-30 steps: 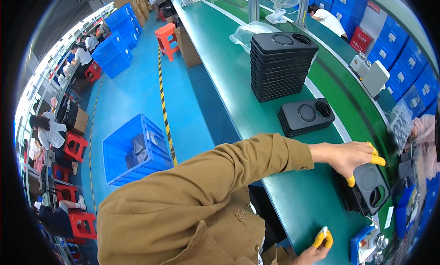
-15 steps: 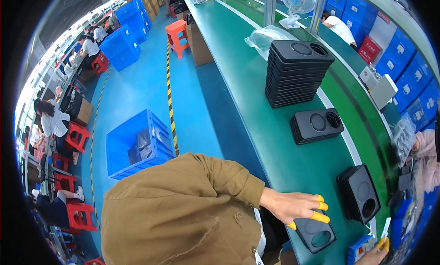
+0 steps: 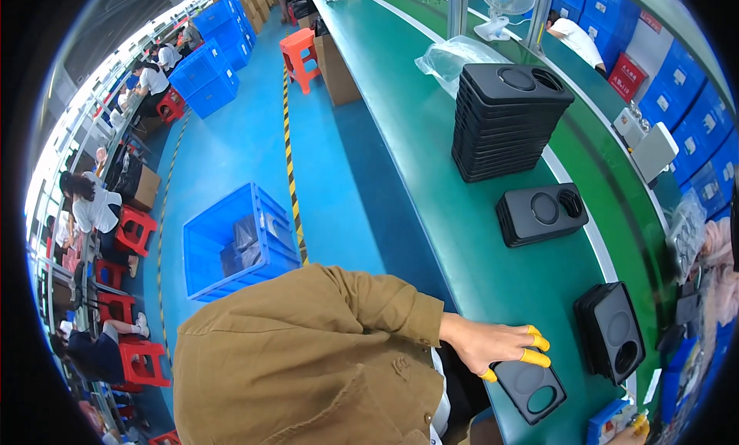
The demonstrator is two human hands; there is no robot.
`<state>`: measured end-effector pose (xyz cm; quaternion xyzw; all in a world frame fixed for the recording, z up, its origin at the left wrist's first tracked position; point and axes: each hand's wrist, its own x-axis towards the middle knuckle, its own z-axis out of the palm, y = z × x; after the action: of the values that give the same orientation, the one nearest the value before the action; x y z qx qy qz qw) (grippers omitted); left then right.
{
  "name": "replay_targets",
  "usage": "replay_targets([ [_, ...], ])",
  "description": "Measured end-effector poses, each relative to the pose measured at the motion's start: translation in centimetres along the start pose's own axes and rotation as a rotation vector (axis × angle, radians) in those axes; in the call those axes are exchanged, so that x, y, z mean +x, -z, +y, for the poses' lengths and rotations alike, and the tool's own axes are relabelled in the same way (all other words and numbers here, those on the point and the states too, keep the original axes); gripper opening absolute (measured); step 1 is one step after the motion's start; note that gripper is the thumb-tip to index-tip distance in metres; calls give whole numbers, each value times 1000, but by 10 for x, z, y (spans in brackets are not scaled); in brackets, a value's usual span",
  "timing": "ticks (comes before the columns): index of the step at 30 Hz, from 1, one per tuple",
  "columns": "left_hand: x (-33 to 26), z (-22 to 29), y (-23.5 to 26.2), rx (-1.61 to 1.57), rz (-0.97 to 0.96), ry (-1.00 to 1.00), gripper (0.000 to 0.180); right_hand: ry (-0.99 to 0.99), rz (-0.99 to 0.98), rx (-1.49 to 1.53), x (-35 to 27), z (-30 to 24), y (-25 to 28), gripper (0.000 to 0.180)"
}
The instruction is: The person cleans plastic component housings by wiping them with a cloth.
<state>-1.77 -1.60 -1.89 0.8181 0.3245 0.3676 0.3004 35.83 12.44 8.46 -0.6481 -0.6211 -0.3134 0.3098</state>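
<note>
My left hand, with yellow finger cots, spans the far end of a flat black panel on the green bench. Its thumb and fingers rest at opposite edges of the panel, which has a round disc and a round hole. At the lower right, my right hand is partly cut off by the picture's rim. Its yellow-tipped fingers are drawn together by a small blue box; what they pinch is too small to make out. A white strip lies just beyond these fingers.
Similar black panels stand in a tall stack, a low stack and a tilted stack along the bench. Beyond lies a green conveyor belt. A blue crate is on the floor to the left.
My right hand has drawn down and slightly away from the white strip. The left hand has barely moved on the panel. The whole view has shifted slightly.
</note>
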Motion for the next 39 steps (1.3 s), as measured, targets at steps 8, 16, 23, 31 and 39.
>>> replay_targets([
  [8,3,8,-10,-116,8,51,114,-146,-25,52,-11,0,19,23],
  [16,5,-1,5,-147,59,30,115,-405,-463,711,-83,-12,41,31],
  [23,9,6,12,-173,69,341,133,-433,-533,1102,-131,-117,56,20],
  [31,11,12,0,-204,74,297,131,197,-484,771,-172,-170,78,24],
  [39,13,14,7,-163,55,338,130,70,-406,550,-160,-136,67,19],
])
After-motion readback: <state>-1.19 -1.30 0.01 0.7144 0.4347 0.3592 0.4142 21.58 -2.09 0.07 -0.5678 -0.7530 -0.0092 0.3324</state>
